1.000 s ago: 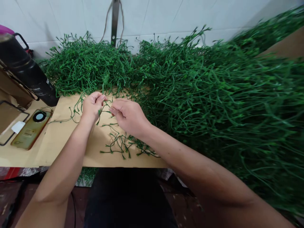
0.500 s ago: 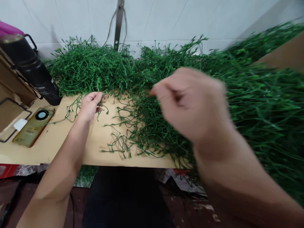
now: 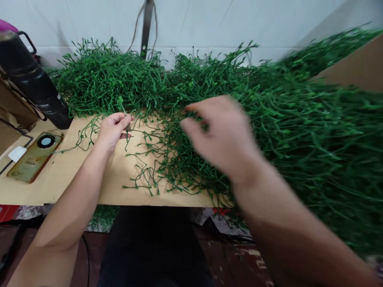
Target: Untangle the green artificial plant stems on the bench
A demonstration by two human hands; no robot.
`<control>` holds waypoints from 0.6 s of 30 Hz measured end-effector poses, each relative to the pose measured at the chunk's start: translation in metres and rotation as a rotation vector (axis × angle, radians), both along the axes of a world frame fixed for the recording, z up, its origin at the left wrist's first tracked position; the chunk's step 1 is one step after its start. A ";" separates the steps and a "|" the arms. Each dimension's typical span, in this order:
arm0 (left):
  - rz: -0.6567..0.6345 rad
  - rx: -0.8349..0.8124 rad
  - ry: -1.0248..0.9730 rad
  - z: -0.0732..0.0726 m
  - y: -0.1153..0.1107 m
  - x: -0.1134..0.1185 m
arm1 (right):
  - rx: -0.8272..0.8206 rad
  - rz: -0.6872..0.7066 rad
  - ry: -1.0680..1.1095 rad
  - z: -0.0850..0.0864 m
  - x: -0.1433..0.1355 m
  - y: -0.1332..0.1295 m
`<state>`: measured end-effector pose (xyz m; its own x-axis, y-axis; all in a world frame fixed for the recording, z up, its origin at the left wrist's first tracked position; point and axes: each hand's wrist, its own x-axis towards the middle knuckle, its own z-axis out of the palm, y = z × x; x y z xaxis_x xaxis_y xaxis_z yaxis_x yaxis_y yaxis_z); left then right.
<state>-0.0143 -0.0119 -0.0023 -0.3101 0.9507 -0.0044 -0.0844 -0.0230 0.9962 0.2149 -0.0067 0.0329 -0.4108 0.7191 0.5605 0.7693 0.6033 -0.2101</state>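
My left hand (image 3: 113,129) pinches a thin green plastic plant stem (image 3: 127,141) between thumb and fingertips, over the tan board (image 3: 80,167). Its lighter green tip sticks up above the fingers. My right hand (image 3: 220,137) is blurred by motion above the large heap of green plastic stems (image 3: 299,131). Thumb and forefinger stand apart, and nothing shows between them. A second pile of stems (image 3: 110,79) lies along the wall behind my left hand. Loose stems (image 3: 146,175) spread over the board between the two hands.
At the left a black bottle (image 3: 32,79) leans beside a cardboard box (image 3: 8,99). A phone in a clear case (image 3: 34,159) lies near the board's left end. A metal upright (image 3: 146,28) stands against the white wall (image 3: 89,24). Brown cardboard (image 3: 356,65) juts in at the right.
My right hand has moved left and slightly down, and its thumb and forefinger have parted. The left hand keeps its pinch on the stem. The whole view has shifted slightly.
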 end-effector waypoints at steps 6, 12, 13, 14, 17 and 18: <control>-0.016 0.019 0.051 -0.003 -0.001 0.006 | -0.333 0.208 -0.045 -0.029 -0.092 -0.015; 0.025 0.030 -0.002 -0.002 0.002 0.004 | -0.334 0.245 -0.087 -0.024 -0.090 -0.011; 0.039 0.037 -0.016 -0.002 0.002 0.005 | -0.322 0.252 -0.097 -0.023 -0.091 -0.012; 0.052 0.044 -0.031 -0.002 0.002 0.007 | -0.310 0.264 -0.106 -0.021 -0.092 -0.014; 0.080 0.061 -0.067 0.000 -0.002 0.013 | -0.270 0.308 -0.119 -0.015 -0.094 -0.018; 0.083 0.069 -0.072 0.001 -0.003 0.015 | -0.262 0.311 -0.125 -0.013 -0.094 -0.021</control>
<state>0.0003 -0.0144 -0.0011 -0.3893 0.9204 0.0352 -0.1508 -0.1014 0.9834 0.1204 -0.0276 0.0194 -0.6838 0.6618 0.3074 0.5883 0.7492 -0.3044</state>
